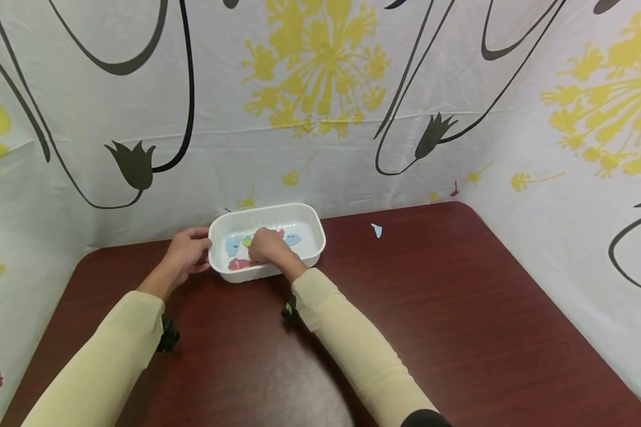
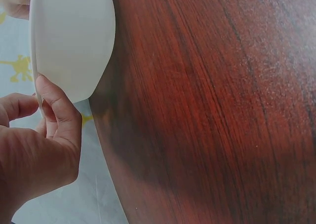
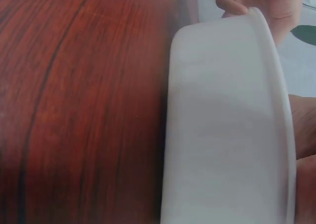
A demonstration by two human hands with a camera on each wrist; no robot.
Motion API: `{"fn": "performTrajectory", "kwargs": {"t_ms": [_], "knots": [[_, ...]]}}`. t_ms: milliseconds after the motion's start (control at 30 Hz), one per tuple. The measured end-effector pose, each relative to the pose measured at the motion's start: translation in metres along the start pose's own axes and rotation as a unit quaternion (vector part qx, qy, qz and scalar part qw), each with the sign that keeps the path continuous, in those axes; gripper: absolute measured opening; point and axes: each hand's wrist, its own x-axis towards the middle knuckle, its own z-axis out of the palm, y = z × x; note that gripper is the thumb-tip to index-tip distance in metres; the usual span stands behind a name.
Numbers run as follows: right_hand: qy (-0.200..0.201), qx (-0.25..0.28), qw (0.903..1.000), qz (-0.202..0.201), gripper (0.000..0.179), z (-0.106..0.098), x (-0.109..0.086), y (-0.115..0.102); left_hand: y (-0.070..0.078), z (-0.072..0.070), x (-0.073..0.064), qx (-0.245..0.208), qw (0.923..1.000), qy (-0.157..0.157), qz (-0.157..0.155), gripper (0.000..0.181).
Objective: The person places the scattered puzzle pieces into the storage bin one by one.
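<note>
A white rectangular plastic tub point(image 1: 251, 274) stands near the back edge of the table. My left hand point(image 1: 186, 254) grips its left end, and in the left wrist view the thumb and fingers pinch the rim. Down inside the tub is my right hand point(image 1: 269, 246); its fingertips are hidden, so whether they hold anything does not show. Around it on the tub's floor lie flat cut-out pieces: a light blue piece point(image 1: 232, 245), a red piece point(image 1: 238, 263), a yellow-green piece point(image 1: 247, 241) and another blue piece point(image 1: 292, 239). In the right wrist view, the tub's wall point(image 3: 222, 115) covers most of that hand.
A small pale blue scrap point(image 1: 377, 230) lies on the dark red wooden table point(image 1: 432, 308), right of the tub. Behind and beside the table hangs a white cloth point(image 1: 219, 148) with yellow and grey flowers.
</note>
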Motion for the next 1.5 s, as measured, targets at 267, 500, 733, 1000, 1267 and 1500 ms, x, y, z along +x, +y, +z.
{"fn": "performTrajectory", "kwargs": {"t_ms": [267,500,733,1000,1267,1500], "knots": [[0.038,0.136,0.9899,0.009,0.021,-0.028,-0.011,0.026,0.002,0.003,-0.001,0.001,1.0,-0.003,0.006,0.052],[0.058,0.253,0.9653,0.031,0.03,-0.055,-0.021,0.064,0.0,0.001,-0.001,0.004,1.0,-0.001,0.006,0.052],[0.084,0.377,0.9191,0.077,0.028,-0.073,-0.029,0.103,0.0,0.0,0.0,0.002,0.9999,0.01,-0.002,0.053],[0.137,0.447,0.878,0.102,0.032,-0.075,-0.045,0.161,-0.001,0.002,0.0,0.002,1.0,0.008,0.0,0.053],[0.166,0.439,0.8723,0.138,0.028,-0.067,-0.053,0.205,-0.002,0.002,0.001,0.003,1.0,0.009,0.001,0.053],[0.144,0.451,0.8616,0.182,0.038,-0.062,-0.052,0.233,-0.001,0.002,0.001,0.003,1.0,0.008,0.003,0.053]]}}
